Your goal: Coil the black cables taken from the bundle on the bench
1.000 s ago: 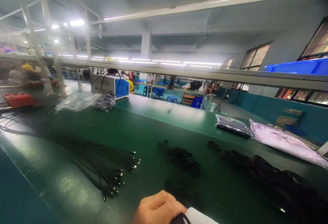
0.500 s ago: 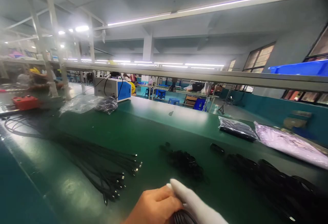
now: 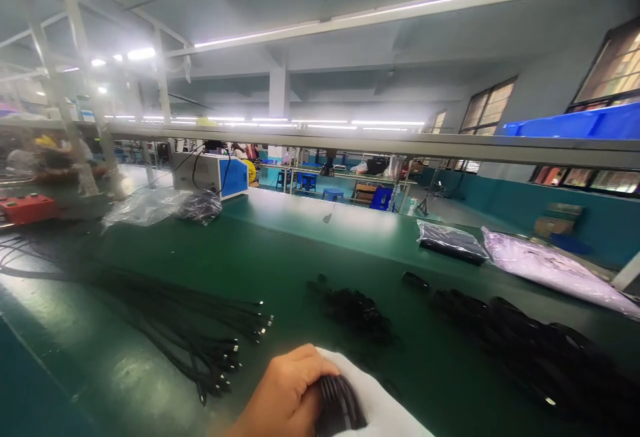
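Observation:
At the bottom centre, a coiled black cable (image 3: 339, 400) is held between my two hands. My bare left hand (image 3: 286, 390) has its fingers wrapped over the coil from the left. On the right, my white-gloved right hand (image 3: 383, 400) closes round the other side, its fingers partly hidden behind the coil. Loose black cables (image 3: 165, 320) with metal plug ends fan out across the green bench left of my hands. Beyond the hands lies a small heap of black ties or bits (image 3: 357, 310), too dark to make out. Further right is a pile of coiled black cables (image 3: 520, 337).
A blue-and-grey machine (image 3: 210, 174) stands at the bench's back, with clear plastic bags (image 3: 145, 207) beside it. A red box (image 3: 27, 209) sits far left. Packed bags (image 3: 453, 240) lie back right. A shelf (image 3: 320, 138) with a blue bin (image 3: 575, 122) crosses above.
My hands have shifted slightly left and up in view, and more of the coiled cable shows between them. The view has turned slightly right.

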Demonstrator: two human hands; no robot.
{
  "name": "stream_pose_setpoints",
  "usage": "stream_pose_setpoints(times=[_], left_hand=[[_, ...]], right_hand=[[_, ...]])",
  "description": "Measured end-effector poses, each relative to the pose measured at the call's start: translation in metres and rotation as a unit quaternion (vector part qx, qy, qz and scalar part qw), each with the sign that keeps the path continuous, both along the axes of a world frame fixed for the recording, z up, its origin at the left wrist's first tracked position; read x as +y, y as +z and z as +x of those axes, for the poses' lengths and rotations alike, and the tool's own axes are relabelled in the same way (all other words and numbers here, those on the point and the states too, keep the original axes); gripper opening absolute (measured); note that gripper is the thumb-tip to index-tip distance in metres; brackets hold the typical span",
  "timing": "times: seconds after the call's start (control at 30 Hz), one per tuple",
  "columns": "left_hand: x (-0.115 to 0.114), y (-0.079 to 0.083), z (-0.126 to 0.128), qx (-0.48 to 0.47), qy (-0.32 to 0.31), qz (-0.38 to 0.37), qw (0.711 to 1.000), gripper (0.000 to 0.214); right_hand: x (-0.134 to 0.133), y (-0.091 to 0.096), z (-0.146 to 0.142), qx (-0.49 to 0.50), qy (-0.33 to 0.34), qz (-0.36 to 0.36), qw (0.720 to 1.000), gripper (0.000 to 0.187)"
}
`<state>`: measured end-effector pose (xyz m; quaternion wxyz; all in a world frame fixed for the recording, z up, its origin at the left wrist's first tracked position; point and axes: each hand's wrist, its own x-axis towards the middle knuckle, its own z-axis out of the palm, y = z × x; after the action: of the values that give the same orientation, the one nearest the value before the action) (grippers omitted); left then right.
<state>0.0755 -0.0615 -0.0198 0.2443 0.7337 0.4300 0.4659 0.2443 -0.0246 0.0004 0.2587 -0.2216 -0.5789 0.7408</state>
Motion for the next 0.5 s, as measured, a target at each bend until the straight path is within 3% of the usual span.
stream_pose_setpoints(times=[0.13, 0.27, 0.5], left_hand=[[-0.001, -0.004, -0.001, -0.050, 0.036, -0.136, 0.989, 0.034], [0.000, 0.000, 0.000, -0.088, 0.063, -0.216, 0.970, 0.030], [0.005, -0.001, 0.007, -0.179, 0.073, -0.317, 0.929, 0.025]], right_hand=[[0.000, 0.000, -0.007, 0.006, 0.027, -0.040, 0.999, 0.046], [-0.003, -0.008, -0.012, 0.061, 0.063, -0.139, 0.986, 0.043], [-0.001, -0.018, -0.014, 0.043, 0.076, -0.105, 0.991, 0.038]])
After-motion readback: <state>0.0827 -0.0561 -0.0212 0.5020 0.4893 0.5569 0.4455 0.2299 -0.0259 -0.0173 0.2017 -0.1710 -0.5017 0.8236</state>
